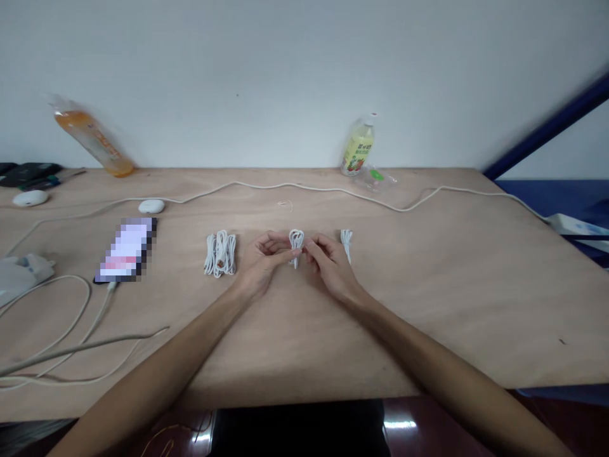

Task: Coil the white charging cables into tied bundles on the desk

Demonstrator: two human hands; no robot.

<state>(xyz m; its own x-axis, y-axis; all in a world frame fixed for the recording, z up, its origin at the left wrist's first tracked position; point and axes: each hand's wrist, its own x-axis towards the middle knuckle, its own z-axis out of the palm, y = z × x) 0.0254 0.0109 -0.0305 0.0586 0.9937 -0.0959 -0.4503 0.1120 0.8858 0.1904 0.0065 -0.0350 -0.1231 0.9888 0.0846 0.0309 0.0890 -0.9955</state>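
Note:
A small coiled white cable (295, 238) is held upright over the middle of the wooden table. My left hand (266, 254) pinches it from the left, with the thumb across its lower part. My right hand (330, 259) is closed at its right side, thumb and forefinger pressed together against the bundle's edge. Several more coiled white cables (220, 254) lie side by side left of my left hand. Another white cable bundle (346, 241) rests just behind my right hand, which partly covers it.
A phone (126, 249) with a charging cable lies left, near white earbud cases (151, 206). An orange drink bottle (95, 143) and a yellow one (359, 147) lean on the wall. A long white cord (323, 188) crosses the table's back to a power strip (578, 231).

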